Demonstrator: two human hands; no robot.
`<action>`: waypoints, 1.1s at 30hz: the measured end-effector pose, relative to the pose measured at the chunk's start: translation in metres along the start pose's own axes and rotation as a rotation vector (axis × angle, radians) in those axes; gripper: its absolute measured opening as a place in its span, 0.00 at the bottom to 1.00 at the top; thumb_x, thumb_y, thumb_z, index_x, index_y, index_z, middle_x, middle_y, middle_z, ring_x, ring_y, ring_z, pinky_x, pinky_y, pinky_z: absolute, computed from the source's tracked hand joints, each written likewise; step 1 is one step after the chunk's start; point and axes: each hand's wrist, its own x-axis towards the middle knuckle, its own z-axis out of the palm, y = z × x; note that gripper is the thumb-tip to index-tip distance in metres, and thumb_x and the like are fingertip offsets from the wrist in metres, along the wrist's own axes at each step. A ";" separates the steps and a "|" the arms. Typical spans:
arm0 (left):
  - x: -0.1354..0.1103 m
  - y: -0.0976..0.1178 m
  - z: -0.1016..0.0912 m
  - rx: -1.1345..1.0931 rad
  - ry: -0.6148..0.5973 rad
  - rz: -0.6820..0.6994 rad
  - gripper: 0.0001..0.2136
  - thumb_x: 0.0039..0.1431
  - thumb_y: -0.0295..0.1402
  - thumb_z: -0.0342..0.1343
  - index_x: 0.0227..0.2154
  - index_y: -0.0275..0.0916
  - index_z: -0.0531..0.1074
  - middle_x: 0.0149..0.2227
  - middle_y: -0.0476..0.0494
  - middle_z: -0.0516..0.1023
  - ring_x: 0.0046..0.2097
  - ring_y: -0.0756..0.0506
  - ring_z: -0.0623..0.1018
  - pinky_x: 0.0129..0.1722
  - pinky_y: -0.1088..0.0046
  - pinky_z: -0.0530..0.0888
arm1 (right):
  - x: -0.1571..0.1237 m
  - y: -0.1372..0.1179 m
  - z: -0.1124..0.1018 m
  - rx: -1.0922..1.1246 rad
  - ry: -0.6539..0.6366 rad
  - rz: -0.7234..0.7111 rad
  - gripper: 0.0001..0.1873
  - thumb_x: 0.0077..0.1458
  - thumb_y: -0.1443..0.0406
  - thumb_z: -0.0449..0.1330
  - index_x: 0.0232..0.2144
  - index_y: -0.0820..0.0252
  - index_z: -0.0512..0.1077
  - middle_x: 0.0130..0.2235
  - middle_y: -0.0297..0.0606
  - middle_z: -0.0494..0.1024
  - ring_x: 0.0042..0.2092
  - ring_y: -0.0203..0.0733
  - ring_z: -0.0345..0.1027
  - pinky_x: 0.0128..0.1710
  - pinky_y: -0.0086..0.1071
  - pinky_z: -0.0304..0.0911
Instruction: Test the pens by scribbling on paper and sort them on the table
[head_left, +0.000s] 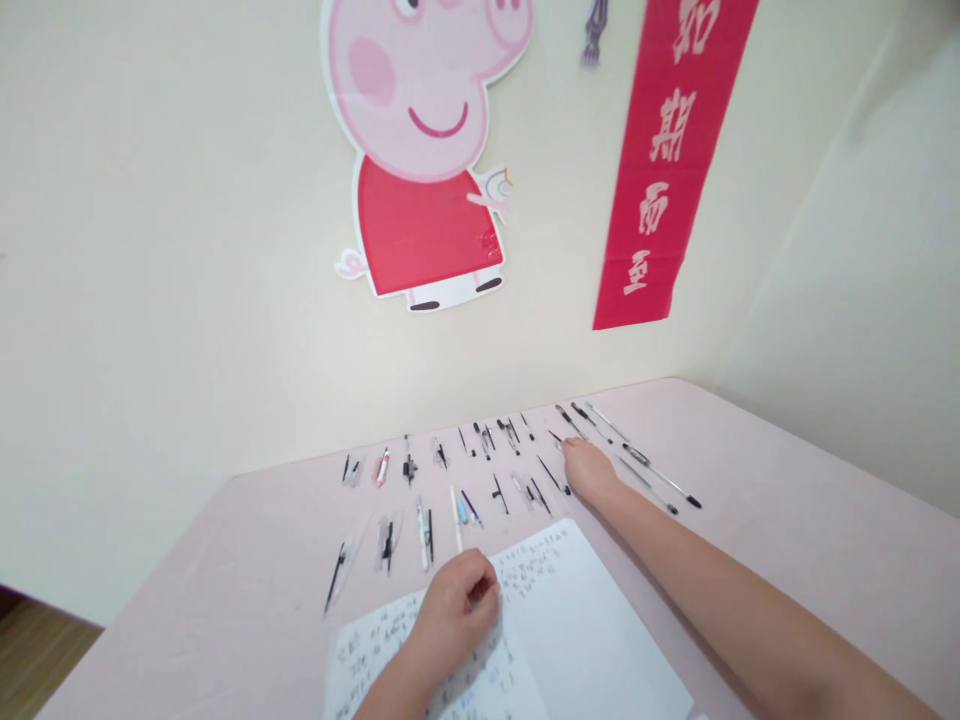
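Note:
My left hand [461,605] rests on the open notebook [600,630], its fingers curled toward the thumb; nothing shows inside them. At the back of the table my right hand [589,470] reaches down among the pens, fingertips pressed together at the tabletop. A thin dark pen part [554,436] shows right at those fingertips; whatever they grip is mostly hidden. Just in front of the right hand lies a black refill [550,475]. Taken-apart pens lie in two rows, among them a clear barrel with black parts [388,542] and a white pen [456,518].
Whole pens, such as a clear black-capped one [660,475], lie right of my right hand. The pink table [187,590] meets the wall behind. A cartoon pig cutout [427,225] and a red banner [667,180] hang on the wall.

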 end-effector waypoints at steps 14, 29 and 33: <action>0.000 0.000 0.000 0.021 -0.007 0.004 0.05 0.48 0.24 0.47 0.22 0.38 0.65 0.25 0.49 0.67 0.29 0.49 0.68 0.30 0.74 0.62 | -0.029 0.000 -0.021 0.014 0.020 0.065 0.16 0.57 0.70 0.47 0.37 0.67 0.74 0.47 0.52 0.72 0.45 0.45 0.69 0.46 0.31 0.58; 0.000 0.000 0.001 0.041 -0.016 -0.015 0.05 0.48 0.24 0.47 0.23 0.38 0.65 0.25 0.49 0.66 0.30 0.49 0.68 0.31 0.74 0.62 | 0.086 0.005 0.013 0.144 -0.126 -0.074 0.22 0.60 0.68 0.45 0.52 0.75 0.66 0.59 0.54 0.61 0.60 0.44 0.54 0.59 0.30 0.47; 0.000 -0.001 0.001 0.035 -0.011 -0.007 0.04 0.48 0.24 0.47 0.23 0.38 0.65 0.25 0.49 0.66 0.30 0.49 0.68 0.31 0.74 0.62 | 0.078 0.014 0.014 0.161 -0.113 -0.075 0.19 0.59 0.69 0.46 0.48 0.72 0.69 0.54 0.54 0.69 0.58 0.45 0.59 0.56 0.31 0.51</action>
